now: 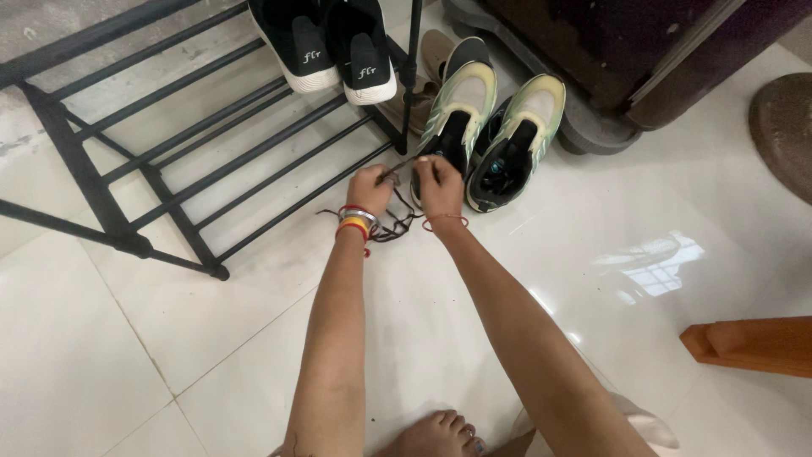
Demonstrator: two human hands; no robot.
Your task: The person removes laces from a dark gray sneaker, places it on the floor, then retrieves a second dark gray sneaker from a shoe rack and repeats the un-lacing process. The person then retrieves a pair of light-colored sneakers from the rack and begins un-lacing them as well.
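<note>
A pair of pale green and black sneakers stands on the white tiled floor: the left sneaker (461,106) and the right sneaker (520,140). My left hand (370,188), with bangles on the wrist, pinches a dark shoelace (393,222). My right hand (441,184) pinches the same lace close to the heel of the left sneaker. The lace runs taut between my fingers, and its loose part dangles in loops under my wrists.
A black metal shoe rack (169,152) stands at the left with a pair of black slip-on shoes (334,46) on its upper shelf. A dark cabinet base (609,76) is behind the sneakers. An orange wooden piece (753,343) lies at right. My bare foot (436,436) is at the bottom.
</note>
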